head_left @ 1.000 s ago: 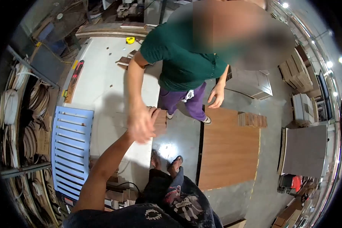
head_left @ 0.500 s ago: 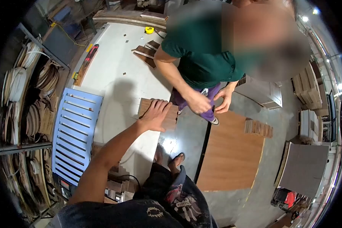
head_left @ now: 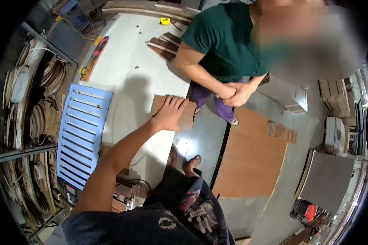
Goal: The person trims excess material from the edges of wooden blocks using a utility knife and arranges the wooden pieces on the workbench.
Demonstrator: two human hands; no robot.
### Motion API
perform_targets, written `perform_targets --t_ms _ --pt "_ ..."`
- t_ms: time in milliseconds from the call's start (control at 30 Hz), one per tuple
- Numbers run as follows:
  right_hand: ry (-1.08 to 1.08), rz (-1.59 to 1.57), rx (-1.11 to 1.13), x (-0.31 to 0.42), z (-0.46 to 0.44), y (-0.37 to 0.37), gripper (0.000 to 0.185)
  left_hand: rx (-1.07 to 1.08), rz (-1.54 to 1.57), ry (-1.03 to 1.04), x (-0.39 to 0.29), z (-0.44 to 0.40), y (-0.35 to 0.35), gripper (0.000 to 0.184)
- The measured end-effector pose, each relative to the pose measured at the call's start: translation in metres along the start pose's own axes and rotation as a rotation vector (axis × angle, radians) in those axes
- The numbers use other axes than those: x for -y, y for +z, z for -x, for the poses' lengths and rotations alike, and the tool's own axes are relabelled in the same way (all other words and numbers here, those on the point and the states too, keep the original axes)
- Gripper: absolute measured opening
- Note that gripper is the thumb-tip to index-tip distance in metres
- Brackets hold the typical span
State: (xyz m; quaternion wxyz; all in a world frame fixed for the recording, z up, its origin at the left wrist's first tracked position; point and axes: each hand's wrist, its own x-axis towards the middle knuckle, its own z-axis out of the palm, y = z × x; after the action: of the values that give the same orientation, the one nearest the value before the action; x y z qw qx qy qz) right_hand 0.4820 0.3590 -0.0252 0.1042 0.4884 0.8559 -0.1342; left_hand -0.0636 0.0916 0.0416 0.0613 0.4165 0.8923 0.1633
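Observation:
My left hand [head_left: 169, 116] lies palm down on a brown wood-grain board [head_left: 187, 116], its fingers spread and flat across the top. The board rests on the white table [head_left: 122, 96] and reaches past its right edge. My right hand is out of the frame. Across from me stands a person in a dark green shirt [head_left: 227, 45], whose two hands [head_left: 238, 94] are clasped together in front of the body, apart from mine. Beyond the board, several brown strips [head_left: 161, 48] lie on the table near this person.
A blue slatted rack [head_left: 82, 132] stands at the table's left side. A yellow tape measure [head_left: 164, 21] and a red-and-black tool [head_left: 98, 51] lie on the table. Shelves with coiled strips [head_left: 53, 77] are at far left. A large brown panel [head_left: 251, 157] lies right of the person's feet.
The other person's hand, first over mine, has moved away and both their hands have come together. My left hand now shows fully, flat on the board. The view has shifted.

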Motion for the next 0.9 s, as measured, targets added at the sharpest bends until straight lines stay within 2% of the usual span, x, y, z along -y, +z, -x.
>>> perform_targets --t_ms 100,133,167,233,267,300,333,367,400,433,467,500,567,600,633,667,700,733,767,833,867,900 --pt "-0.048 0.020 -0.055 -0.001 -0.003 -0.002 0.026 -0.009 -0.070 -0.026 0.003 0.002 -0.005 0.134" --pt "-0.115 0.028 -0.078 -0.006 -0.012 -0.001 0.026 -0.007 -0.092 -0.030 0.000 0.009 0.000 0.134" --pt "-0.172 0.046 -0.097 -0.006 -0.015 -0.006 0.026 -0.056 -0.134 -0.016 -0.003 0.011 -0.005 0.127" --pt "-0.434 0.048 -0.143 0.010 -0.049 -0.004 0.027 -0.085 -0.084 -0.026 0.005 0.011 0.003 0.130" --pt "-0.572 -0.005 -0.011 0.015 -0.070 -0.007 0.027 -0.071 -0.071 -0.048 0.008 0.011 0.010 0.131" --pt "-0.628 -0.060 0.018 0.039 -0.087 -0.012 0.026 0.030 -0.076 -0.058 0.006 0.009 -0.004 0.131" --pt "-0.667 -0.101 0.082 0.053 -0.081 -0.020 0.026 0.049 -0.064 -0.045 0.009 0.007 -0.004 0.131" --pt "-0.546 -0.078 0.196 0.081 -0.076 -0.033 0.027 0.060 -0.049 -0.040 0.007 0.008 -0.007 0.132" --pt "-0.662 -0.141 0.242 0.106 -0.077 -0.043 0.031 0.082 -0.030 -0.040 0.009 0.005 -0.008 0.132" --pt "-0.635 0.038 0.329 0.126 -0.075 -0.052 0.038 -0.012 -0.014 -0.042 0.016 0.008 0.015 0.131" --pt "-0.702 0.297 0.377 0.175 -0.062 -0.087 0.043 0.034 -0.058 -0.010 0.020 0.008 0.016 0.128" --pt "-0.729 0.251 0.495 0.145 -0.018 -0.078 0.039 0.020 -0.103 0.007 0.018 0.014 0.019 0.121" --pt "-0.732 0.183 0.726 0.060 0.078 -0.087 0.037 0.125 0.185 0.061 -0.042 0.091 0.075 0.109" --pt "-0.887 0.088 0.629 0.109 0.012 -0.044 0.038 -0.059 -0.029 0.080 -0.010 0.055 0.069 0.108" --pt "-1.013 0.108 0.567 0.189 -0.048 -0.019 0.041 -0.245 -0.242 0.058 0.023 0.018 0.066 0.108" --pt "-1.135 0.128 0.492 0.273 -0.106 0.001 0.044 -0.191 -0.289 0.041 0.049 -0.017 0.019 0.115" --pt "-1.124 0.314 0.585 0.295 -0.095 -0.002 0.047 -0.062 -0.256 0.010 0.039 -0.013 -0.004 0.124" --pt "-1.111 0.393 0.659 0.281 -0.075 -0.011 0.047 0.114 -0.166 -0.025 0.011 0.014 0.001 0.132" --pt "-1.098 0.472 0.732 0.264 -0.056 -0.017 0.048 0.144 -0.109 -0.031 -0.014 0.034 0.013 0.135" --pt "-1.167 0.346 0.573 0.310 -0.063 -0.067 0.039 0.106 -0.131 -0.032 0.005 0.015 -0.017 0.140" --pt "-1.187 0.376 0.499 0.306 -0.067 -0.076 0.033 0.119 -0.072 -0.066 0.002 0.020 -0.021 0.140" --pt "-1.190 0.384 0.524 0.285 -0.088 -0.070 0.031 0.102 -0.024 -0.104 0.001 0.027 -0.027 0.139"
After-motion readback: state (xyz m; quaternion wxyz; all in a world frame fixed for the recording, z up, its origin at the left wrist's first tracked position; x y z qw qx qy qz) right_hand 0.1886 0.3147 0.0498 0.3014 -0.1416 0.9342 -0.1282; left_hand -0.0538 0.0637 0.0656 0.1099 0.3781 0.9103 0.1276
